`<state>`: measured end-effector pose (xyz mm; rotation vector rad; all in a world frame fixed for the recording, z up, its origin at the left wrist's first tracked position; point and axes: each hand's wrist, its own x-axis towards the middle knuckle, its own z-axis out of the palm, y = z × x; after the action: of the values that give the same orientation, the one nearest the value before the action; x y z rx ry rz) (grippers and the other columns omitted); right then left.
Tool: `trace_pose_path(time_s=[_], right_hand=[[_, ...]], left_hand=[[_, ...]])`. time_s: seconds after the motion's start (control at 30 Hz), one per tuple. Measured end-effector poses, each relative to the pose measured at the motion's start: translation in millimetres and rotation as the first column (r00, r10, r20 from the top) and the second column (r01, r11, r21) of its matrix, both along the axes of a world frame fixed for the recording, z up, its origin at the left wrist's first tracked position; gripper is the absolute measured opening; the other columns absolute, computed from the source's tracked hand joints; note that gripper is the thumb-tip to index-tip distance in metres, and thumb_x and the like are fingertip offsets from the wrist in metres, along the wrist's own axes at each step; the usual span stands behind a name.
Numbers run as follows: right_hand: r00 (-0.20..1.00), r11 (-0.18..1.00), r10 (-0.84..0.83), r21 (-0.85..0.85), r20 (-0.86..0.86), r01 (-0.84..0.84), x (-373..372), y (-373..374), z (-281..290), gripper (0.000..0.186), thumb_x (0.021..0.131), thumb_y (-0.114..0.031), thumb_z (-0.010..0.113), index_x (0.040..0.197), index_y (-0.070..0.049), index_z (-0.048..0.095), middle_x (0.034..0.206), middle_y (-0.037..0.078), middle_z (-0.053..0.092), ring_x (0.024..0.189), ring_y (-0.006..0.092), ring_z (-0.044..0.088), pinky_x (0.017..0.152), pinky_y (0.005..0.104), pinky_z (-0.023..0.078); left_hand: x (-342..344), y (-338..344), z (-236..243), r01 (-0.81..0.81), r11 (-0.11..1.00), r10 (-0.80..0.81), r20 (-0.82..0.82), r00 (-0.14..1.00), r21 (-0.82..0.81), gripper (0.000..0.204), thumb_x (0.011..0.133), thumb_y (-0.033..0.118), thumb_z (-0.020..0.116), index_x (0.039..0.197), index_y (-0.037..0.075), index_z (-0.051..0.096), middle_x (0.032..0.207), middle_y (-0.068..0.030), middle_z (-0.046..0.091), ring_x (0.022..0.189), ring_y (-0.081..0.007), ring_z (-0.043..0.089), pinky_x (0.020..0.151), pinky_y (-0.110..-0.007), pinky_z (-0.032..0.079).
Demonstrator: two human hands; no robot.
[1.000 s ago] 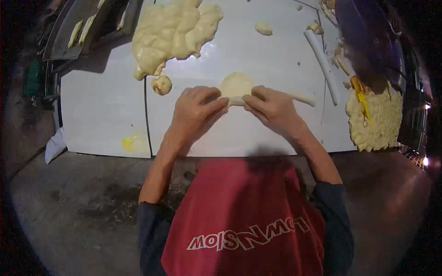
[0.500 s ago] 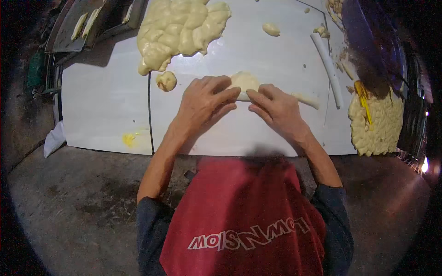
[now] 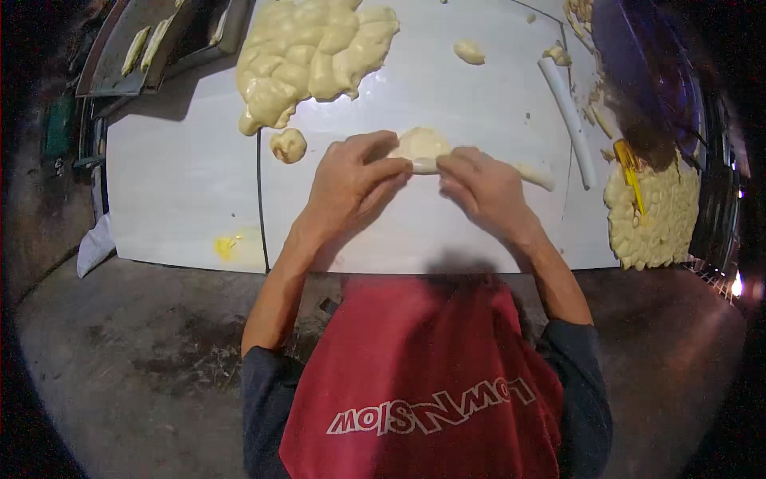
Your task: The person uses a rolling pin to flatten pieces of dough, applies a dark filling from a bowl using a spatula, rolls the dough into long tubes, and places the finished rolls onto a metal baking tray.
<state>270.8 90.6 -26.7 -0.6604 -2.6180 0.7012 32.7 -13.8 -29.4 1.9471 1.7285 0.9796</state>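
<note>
A flattened round of pale dough (image 3: 423, 144) lies on the white table, its near edge folded over into a narrow roll. My left hand (image 3: 351, 180) is closed on the left end of that edge, thumb and fingers bent. My right hand (image 3: 483, 188) grips the right end the same way, its fingertips curled on the fold. A rolled strip of dough (image 3: 536, 177) lies just beyond my right hand. A small dough ball with a brown patch (image 3: 288, 146) sits to the upper left of my left hand.
A large heap of portioned dough (image 3: 311, 56) lies at the back left, beside metal trays (image 3: 120, 80). A white rod (image 3: 568, 120) and small dough piece (image 3: 469, 52) lie at back right. A yellow tool (image 3: 630, 172) rests on bumpy dough (image 3: 654, 227), near purple plastic (image 3: 646, 72).
My hands have shifted slightly along the near edge of the dough round, the right one a little to the right. The surroundings sit slightly right in the frame compared with one second ago.
</note>
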Motion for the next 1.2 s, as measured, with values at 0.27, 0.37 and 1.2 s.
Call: trace_pose_path(time_s=[0.27, 0.37, 1.2], right_hand=[[0.996, 0.993, -0.093, 0.067, -0.002, 0.093, -3, 10, -6, 0.024, 0.090, -0.021, 0.074, 0.111, -0.012, 0.070, 0.101, 0.008, 0.068, 0.077, 0.0247, 0.069, 0.065, 0.0365, 0.056], [0.997, 0.984, -0.075, 0.161, -0.029, 0.079, 0, 5, -13, 0.026, 0.089, -0.023, 0.075, 0.111, -0.010, 0.070, 0.102, 0.007, 0.067, 0.078, 0.0241, 0.069, 0.066, 0.0372, 0.057], [0.999, 0.966, -0.040, 0.254, -0.029, 0.046, -6, -1, -11, 0.037, 0.086, -0.020, 0.077, 0.121, -0.011, 0.068, 0.114, 0.008, 0.065, 0.101, 0.0258, 0.065, 0.084, 0.0425, 0.051]], left_hand=[[-3, 6, -9, -0.005, 0.994, 0.015, -0.097, 0.995, 0.106, 0.029, 0.080, 0.014, 0.082, 0.108, 0.017, 0.075, 0.113, -0.0124, 0.071, 0.096, -0.0311, 0.069, 0.076, -0.045, 0.053], [-2, 1, -5, 0.040, 0.995, -0.023, -0.196, 0.980, 0.088, 0.036, 0.081, 0.015, 0.081, 0.116, 0.019, 0.072, 0.115, -0.0130, 0.070, 0.098, -0.0309, 0.070, 0.078, -0.045, 0.054], [7, 11, -2, 0.009, 0.990, 0.009, -0.135, 0.991, 0.137, 0.040, 0.078, 0.015, 0.084, 0.116, 0.017, 0.072, 0.122, -0.0108, 0.068, 0.096, -0.0269, 0.069, 0.081, -0.042, 0.053]])
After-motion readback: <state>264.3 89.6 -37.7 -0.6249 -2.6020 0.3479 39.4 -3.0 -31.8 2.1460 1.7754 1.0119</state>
